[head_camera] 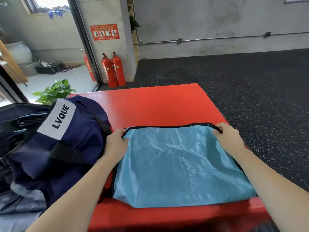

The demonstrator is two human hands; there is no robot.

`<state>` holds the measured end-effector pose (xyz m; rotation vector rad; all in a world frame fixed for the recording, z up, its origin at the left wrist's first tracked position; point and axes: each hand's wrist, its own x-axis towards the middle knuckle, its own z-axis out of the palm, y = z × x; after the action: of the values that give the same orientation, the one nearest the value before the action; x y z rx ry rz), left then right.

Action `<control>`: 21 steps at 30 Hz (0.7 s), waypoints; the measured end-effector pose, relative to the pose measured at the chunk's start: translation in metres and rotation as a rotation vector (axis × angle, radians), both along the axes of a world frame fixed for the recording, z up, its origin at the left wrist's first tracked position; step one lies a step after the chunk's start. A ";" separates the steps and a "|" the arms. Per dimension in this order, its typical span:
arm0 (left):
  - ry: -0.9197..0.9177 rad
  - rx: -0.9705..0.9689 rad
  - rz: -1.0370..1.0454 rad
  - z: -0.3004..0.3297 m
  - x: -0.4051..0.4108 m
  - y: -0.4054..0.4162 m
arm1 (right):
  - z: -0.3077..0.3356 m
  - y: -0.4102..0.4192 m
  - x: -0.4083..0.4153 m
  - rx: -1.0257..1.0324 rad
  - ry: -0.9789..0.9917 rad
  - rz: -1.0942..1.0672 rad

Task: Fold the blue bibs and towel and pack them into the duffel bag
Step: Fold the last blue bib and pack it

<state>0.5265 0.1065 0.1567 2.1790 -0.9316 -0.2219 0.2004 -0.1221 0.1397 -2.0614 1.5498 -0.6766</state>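
A light blue mesh bib (178, 164) with black trim lies flat, folded into a rough rectangle, on the red table (158, 106). My left hand (116, 142) pinches its far left corner, thumb on top of the cloth. My right hand (229, 137) grips the far right corner at the black edging. A navy duffel bag (66, 139) with a white "LVQUE" label sits to the left, touching my left wrist; its opening is out of sight. No towel shows.
The red table ends close behind the bib; dark speckled floor (250, 84) lies beyond and to the right. Two red fire extinguishers (113, 71) stand by a concrete pillar. A green potted plant (55, 91) is behind the bag.
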 end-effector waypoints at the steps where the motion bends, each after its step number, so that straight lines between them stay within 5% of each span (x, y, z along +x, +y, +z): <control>1: 0.009 0.040 -0.009 -0.002 0.001 0.001 | 0.001 0.001 0.001 0.010 0.029 0.023; 6: 0.247 0.047 -0.025 0.010 -0.002 0.017 | 0.011 0.039 0.008 -0.177 0.327 0.042; 10: 0.494 0.058 -0.150 0.016 0.007 0.041 | 0.015 0.101 0.015 -0.145 0.353 0.333; 14: 0.467 0.132 -0.258 0.021 0.020 0.068 | 0.006 0.141 0.014 -0.112 0.503 0.545; 21: 0.473 0.297 -0.432 0.022 0.025 0.091 | -0.022 0.146 0.006 -0.184 0.495 0.525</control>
<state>0.5518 0.1973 0.1791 2.0127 -1.1256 -1.0914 0.2061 0.0243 0.1180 -2.7712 1.1026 -0.1146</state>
